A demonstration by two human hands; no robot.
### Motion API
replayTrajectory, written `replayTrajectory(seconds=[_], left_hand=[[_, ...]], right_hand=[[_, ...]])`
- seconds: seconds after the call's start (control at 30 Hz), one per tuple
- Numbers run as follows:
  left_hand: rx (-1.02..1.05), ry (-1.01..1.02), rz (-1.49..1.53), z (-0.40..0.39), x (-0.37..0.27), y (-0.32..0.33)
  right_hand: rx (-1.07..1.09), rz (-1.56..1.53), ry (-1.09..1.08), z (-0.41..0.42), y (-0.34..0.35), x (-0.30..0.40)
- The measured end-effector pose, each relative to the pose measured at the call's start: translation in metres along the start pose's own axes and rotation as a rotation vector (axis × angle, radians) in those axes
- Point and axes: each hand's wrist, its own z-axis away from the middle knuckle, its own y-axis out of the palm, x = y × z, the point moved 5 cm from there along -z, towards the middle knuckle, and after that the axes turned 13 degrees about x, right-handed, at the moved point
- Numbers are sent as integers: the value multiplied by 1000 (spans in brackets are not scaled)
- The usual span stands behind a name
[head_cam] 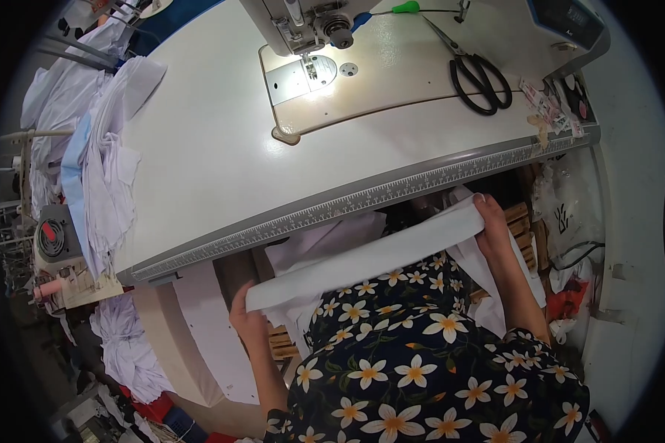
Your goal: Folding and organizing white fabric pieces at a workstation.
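A long folded strip of white fabric [366,252] stretches between my two hands, just in front of the sewing table's ruler edge. My left hand [249,318] grips its left end, thumb on top. At the opposite end, my right hand [491,221] holds the strip's upper corner. More white cloth hangs below and behind the strip, over my lap; how it joins the strip is hidden. Beyond the table edge stands an industrial sewing machine [305,25], its lit presser foot [310,67] over the needle plate [293,83] with no fabric beneath it.
Black-handled scissors [479,83] lie on the machine bed at right, near a green-handled tool [404,7]. A measuring tape strip [366,196] runs along the front edge of the table [199,149]. White garment pieces [111,160] drape over its left side. Label scraps [548,105] sit at right.
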Motion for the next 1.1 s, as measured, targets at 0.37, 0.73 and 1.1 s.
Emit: replayTrajectory(seconds=[0.37, 0.73, 1.1], left_hand=[[1079, 207, 89, -2, -107, 206], [880, 305, -218, -2, -79, 161], [114, 184, -405, 52, -1, 28]], right_hand=[[-825, 697, -15, 153, -254, -46], [-751, 1570, 107, 211, -226, -23], [1020, 1182, -527, 28, 195, -20]])
